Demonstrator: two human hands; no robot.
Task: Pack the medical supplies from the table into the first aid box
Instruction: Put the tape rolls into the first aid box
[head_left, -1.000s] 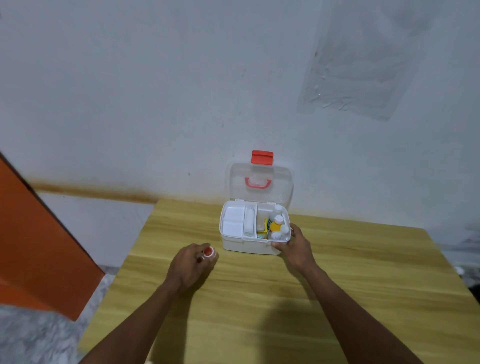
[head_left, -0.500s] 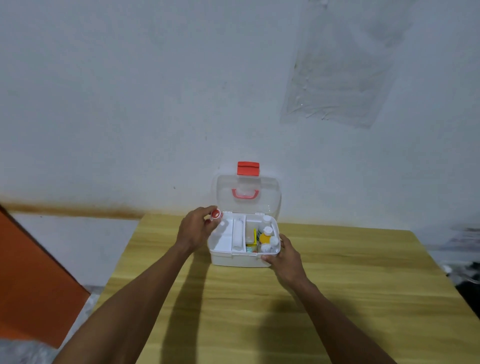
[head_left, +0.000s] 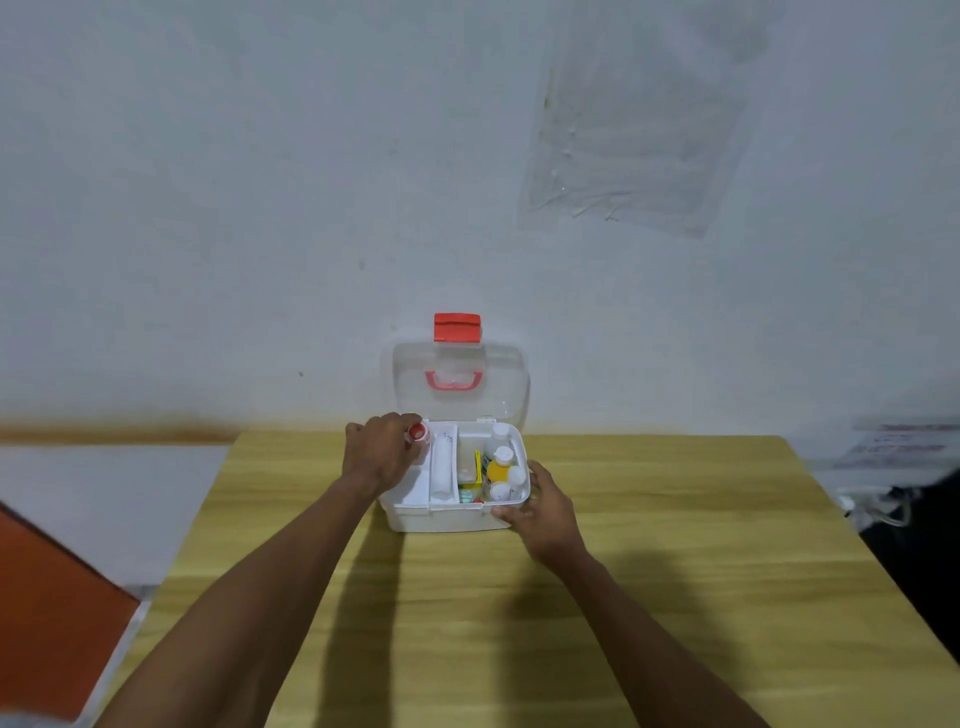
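Both hands work at the white plastic first aid box (head_left: 447, 519), which stands open on the pale wooden bench (head_left: 675, 571) with its clear lid (head_left: 506, 384) tipped back toward the wall and its red latch (head_left: 457, 327) uppermost. Curled around a small red-capped item (head_left: 417, 432), the left hand (head_left: 382, 457) pinches it between thumb and fingers and holds it over the far left corner of the box, above the white left compartment (head_left: 413, 491). That placement suggests the item is about to be lowered into the free space there, since the right compartment already holds several white-capped bottles (head_left: 503, 454) packed closely together, one with a yellow label. Beside them sits a yellow and green packet (head_left: 474, 488), and a white roll (head_left: 442, 467) lies in the narrow middle slot. Resting against the near right corner, the right hand (head_left: 543, 512) has its fingers pressed on the wall, probably to keep the light box from sliding.
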